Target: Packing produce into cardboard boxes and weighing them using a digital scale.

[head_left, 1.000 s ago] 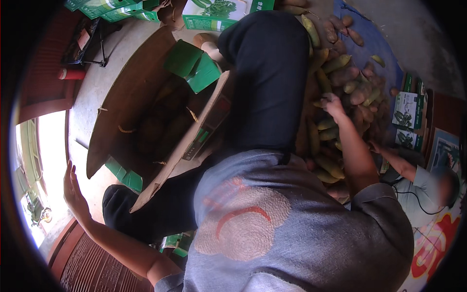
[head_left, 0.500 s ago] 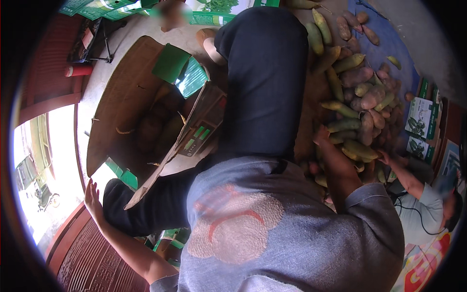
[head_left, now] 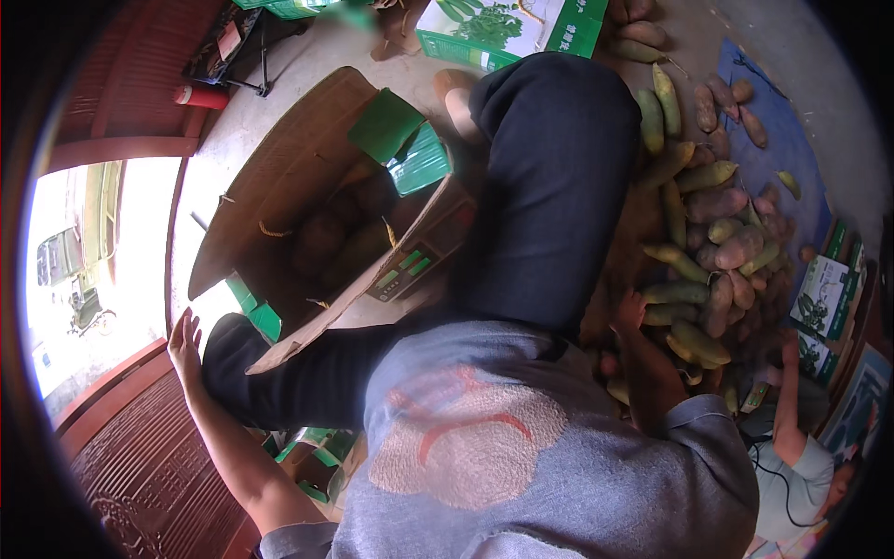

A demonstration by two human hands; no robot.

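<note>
My left hand (head_left: 184, 340) is open, its fingers stretched up, beside my bent knee and the near-left side of an open cardboard box (head_left: 244, 186). Raised flaps ring the box, and round brownish produce (head_left: 321, 238) lies dim in its shadowed inside. At the near-left edge of a large pile, my right hand (head_left: 628, 312) has its fingers partly spread, and I see nothing held in it. Long green-yellow vegetables (head_left: 677, 293) lie nearest to it. Reddish-brown tubers like sweet potatoes (head_left: 740, 247) are heaped just beyond them.
My dark-trousered leg (head_left: 549, 186) lies between box and pile. A green-and-white carton (head_left: 484, 33) stands ahead, more cartons (head_left: 824, 293) at right. A co-worker (head_left: 792, 475) reaches toward the pile from the right. Carved red-brown wood furniture (head_left: 158, 456) is at left.
The whole view has shifted, so box and pile sit farther right and lower. Both my hands keep about the same places beside box and pile. The co-worker's arm has changed position.
</note>
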